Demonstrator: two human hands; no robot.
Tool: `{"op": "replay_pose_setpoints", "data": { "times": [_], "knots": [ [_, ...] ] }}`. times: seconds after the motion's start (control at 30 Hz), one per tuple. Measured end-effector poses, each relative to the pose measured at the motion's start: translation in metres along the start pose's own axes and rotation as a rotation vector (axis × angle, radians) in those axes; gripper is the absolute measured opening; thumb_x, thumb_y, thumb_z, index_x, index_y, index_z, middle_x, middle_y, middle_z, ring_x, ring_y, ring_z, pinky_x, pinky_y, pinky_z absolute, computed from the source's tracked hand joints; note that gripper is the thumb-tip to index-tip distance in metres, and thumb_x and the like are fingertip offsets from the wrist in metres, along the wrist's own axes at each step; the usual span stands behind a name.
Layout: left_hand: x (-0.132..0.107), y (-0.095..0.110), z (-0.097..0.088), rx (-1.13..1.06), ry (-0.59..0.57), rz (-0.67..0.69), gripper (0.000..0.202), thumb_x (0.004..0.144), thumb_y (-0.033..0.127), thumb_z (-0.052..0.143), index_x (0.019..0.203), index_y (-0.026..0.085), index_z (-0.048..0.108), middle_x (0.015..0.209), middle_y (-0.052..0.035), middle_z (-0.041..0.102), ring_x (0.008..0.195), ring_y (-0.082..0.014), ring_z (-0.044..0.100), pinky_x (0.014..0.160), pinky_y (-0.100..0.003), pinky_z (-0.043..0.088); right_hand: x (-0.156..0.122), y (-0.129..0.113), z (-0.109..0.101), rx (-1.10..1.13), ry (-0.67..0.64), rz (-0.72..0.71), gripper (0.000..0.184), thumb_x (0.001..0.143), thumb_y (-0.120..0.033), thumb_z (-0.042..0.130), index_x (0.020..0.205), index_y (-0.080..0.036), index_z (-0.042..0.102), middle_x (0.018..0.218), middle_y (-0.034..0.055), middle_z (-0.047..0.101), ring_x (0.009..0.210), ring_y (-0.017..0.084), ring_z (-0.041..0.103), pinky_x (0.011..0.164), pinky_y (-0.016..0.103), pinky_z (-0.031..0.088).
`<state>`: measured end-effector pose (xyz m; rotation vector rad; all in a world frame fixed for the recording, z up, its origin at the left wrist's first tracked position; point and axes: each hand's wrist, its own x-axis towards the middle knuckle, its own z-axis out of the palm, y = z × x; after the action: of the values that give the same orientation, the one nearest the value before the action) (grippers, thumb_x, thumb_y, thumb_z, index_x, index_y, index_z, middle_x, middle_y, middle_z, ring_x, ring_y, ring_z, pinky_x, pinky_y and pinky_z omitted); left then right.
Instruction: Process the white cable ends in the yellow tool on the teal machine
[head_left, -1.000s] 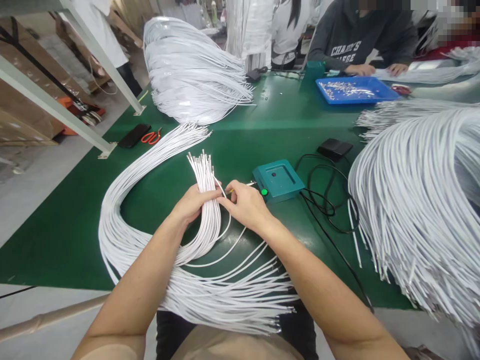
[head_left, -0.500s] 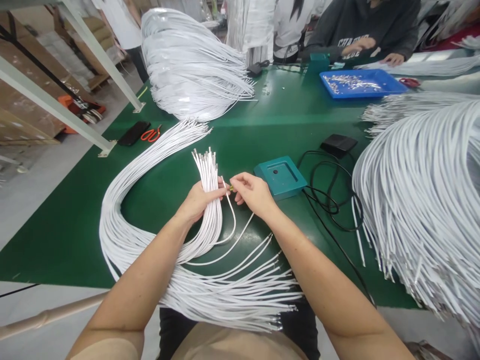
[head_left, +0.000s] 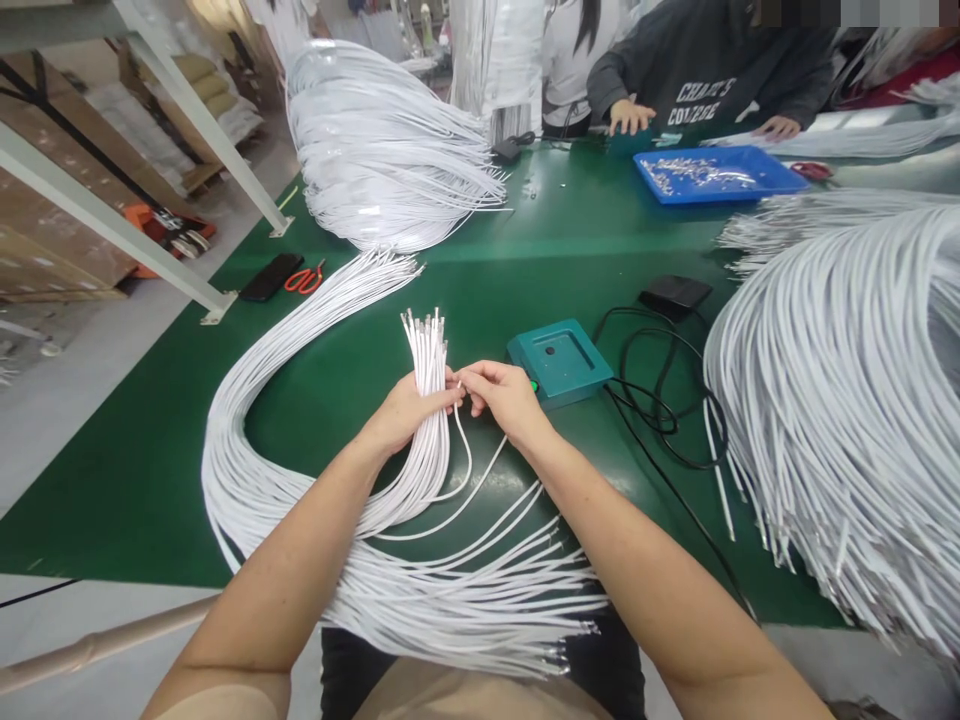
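Note:
My left hand [head_left: 405, 412] is closed around a bundle of white cables [head_left: 430, 365], its thumb across the front. Metal-tipped cable ends stick up above that grip. One single white cable [head_left: 466, 450] curves up from the bundle to my fingertips. My right hand [head_left: 501, 400] pinches at this cable's end, right beside the left thumb; the fingers partly hide the tip. Another cable [head_left: 480, 478] runs up behind my right wrist. Loose cable ends [head_left: 480, 590] fan out near the table's front edge. Just beyond my right hand sits a teal device [head_left: 566, 365] with a green light.
On the green table [head_left: 330, 370] lie orange-handled scissors [head_left: 304, 279], a black phone-like object [head_left: 271, 277] and black cords [head_left: 652, 420]. Large white cable coils stand at the back [head_left: 390, 140] and right [head_left: 832, 400]. Across the table, a co-worker sits near a blue tray [head_left: 720, 190].
The single cable's end has come between my pinched right fingers; a yellow-green bit there no longer shows. A green light now shows on the teal device. The co-worker's hand has moved left.

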<state>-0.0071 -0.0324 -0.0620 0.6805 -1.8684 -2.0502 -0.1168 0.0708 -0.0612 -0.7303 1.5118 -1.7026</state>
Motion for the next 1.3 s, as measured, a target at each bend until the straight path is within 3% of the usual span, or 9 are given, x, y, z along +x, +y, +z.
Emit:
{"op": "replay_pose_setpoints", "data": {
  "times": [0.37,0.53,0.73,0.83,1.0,1.13,1.3],
  "knots": [
    [-0.004,-0.001,0.001,-0.044,0.076,0.012,0.036,0.064,0.029,0.075,0.091,0.015,0.056,0.077,-0.0006,0.063,0.069,-0.0124,0.058,0.065,-0.025,0.043,0.000,0.001,0.001,0.414,-0.091,0.217,0.022,0.065,-0.033,0.069,0.068,-0.013,0.061,0.054,-0.0048,0.050,0.041,0.003,0.032,0.041,0.018,0.034],
    [-0.004,0.001,0.002,0.012,0.022,0.018,0.040,0.063,0.029,0.075,0.095,0.016,0.055,0.084,-0.0034,0.067,0.076,-0.0167,0.063,0.073,-0.030,0.047,0.000,-0.003,-0.001,0.298,-0.068,0.252,0.039,0.072,-0.052,0.063,0.062,-0.015,0.057,0.042,-0.0076,0.039,0.035,0.003,0.027,0.037,0.019,0.035],
    [-0.004,-0.003,-0.001,0.032,-0.029,0.039,0.043,0.065,0.029,0.075,0.099,0.015,0.055,0.088,-0.0057,0.067,0.080,-0.0188,0.064,0.075,-0.032,0.048,0.000,-0.002,-0.004,0.354,-0.156,0.325,0.035,0.071,-0.048,0.067,0.066,-0.014,0.059,0.041,-0.0108,0.031,0.035,0.002,0.023,0.042,0.019,0.039],
    [-0.005,-0.002,-0.003,0.001,-0.030,0.033,0.042,0.066,0.028,0.075,0.100,0.015,0.055,0.089,-0.0055,0.067,0.080,-0.0180,0.064,0.074,-0.031,0.048,0.001,0.000,-0.007,0.428,-0.230,0.368,0.031,0.072,-0.044,0.066,0.074,-0.013,0.063,0.045,-0.0102,0.035,0.037,0.002,0.025,0.047,0.019,0.042],
    [-0.007,0.004,-0.001,-0.027,-0.055,0.034,0.040,0.065,0.029,0.075,0.099,0.014,0.059,0.085,-0.0071,0.068,0.077,-0.0193,0.064,0.075,-0.032,0.048,0.001,-0.001,-0.008,0.448,-0.227,0.270,0.027,0.073,-0.035,0.067,0.092,-0.016,0.065,0.047,-0.0105,0.037,0.039,0.003,0.028,0.050,0.019,0.042],
    [-0.007,0.005,0.001,0.010,-0.067,0.042,0.037,0.065,0.029,0.075,0.094,0.014,0.059,0.084,-0.0049,0.067,0.077,-0.0178,0.063,0.076,-0.032,0.047,0.001,-0.004,-0.007,0.359,-0.212,0.243,0.033,0.075,-0.047,0.063,0.076,-0.014,0.064,0.042,-0.0097,0.035,0.036,0.003,0.026,0.044,0.019,0.040],
    [-0.007,0.006,0.001,0.010,-0.126,0.063,0.035,0.066,0.028,0.074,0.092,0.015,0.055,0.084,-0.0032,0.065,0.079,-0.0168,0.063,0.076,-0.029,0.048,0.002,-0.007,-0.012,0.361,-0.295,0.345,0.028,0.074,-0.040,0.065,0.071,-0.013,0.062,0.041,-0.0097,0.038,0.034,0.002,0.020,0.039,0.017,0.036]
  ]
}}
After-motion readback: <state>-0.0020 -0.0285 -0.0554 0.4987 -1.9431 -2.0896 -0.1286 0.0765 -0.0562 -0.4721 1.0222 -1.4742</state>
